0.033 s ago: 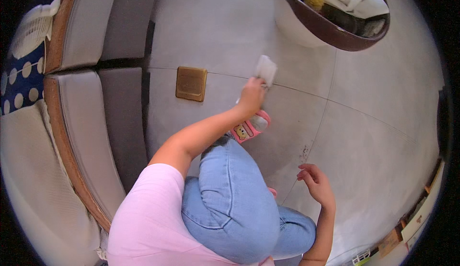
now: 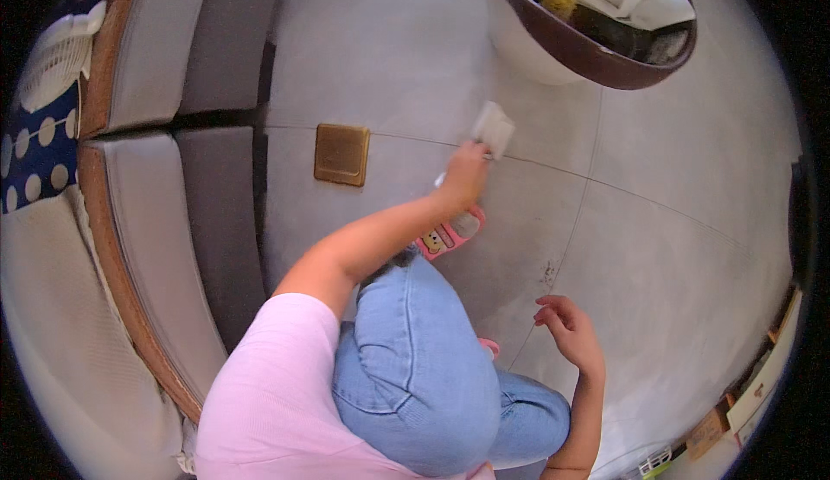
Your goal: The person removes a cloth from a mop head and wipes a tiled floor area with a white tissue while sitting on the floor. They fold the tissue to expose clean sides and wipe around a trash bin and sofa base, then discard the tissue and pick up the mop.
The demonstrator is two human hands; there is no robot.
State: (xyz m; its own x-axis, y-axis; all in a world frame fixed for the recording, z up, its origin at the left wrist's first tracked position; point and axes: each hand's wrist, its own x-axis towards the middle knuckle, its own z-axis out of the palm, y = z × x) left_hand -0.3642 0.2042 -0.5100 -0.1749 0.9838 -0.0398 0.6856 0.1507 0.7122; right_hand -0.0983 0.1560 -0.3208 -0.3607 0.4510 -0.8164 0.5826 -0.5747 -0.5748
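Note:
In my left hand (image 2: pixel 468 175) is a white folded tissue (image 2: pixel 495 129), gripped near its lower end and held low at the grey tiled floor; whether it touches the tiles I cannot tell. Another bit of white shows beside that wrist. Below the hand is my foot in a pink slipper (image 2: pixel 450 235) with a cartoon animal on it. My right hand (image 2: pixel 571 331) hangs over the floor by my knee, its fingers loosely bent and apart, holding nothing. Dark specks (image 2: pixel 547 271) mark the floor just beyond it.
A dark-rimmed trash bin (image 2: pixel 596 58) with white paper and something yellow inside stands at the far right. A square brass floor cover (image 2: pixel 341 154) is set in the tiles. Along the left runs a grey sofa (image 2: pixel 147 221) with a wooden edge. Boxes (image 2: pixel 709 432) lie at the lower right.
My left hand has moved slightly right with the tissue, which is now tilted more to the right. My right hand stays almost where it was. The whole view has shifted a little.

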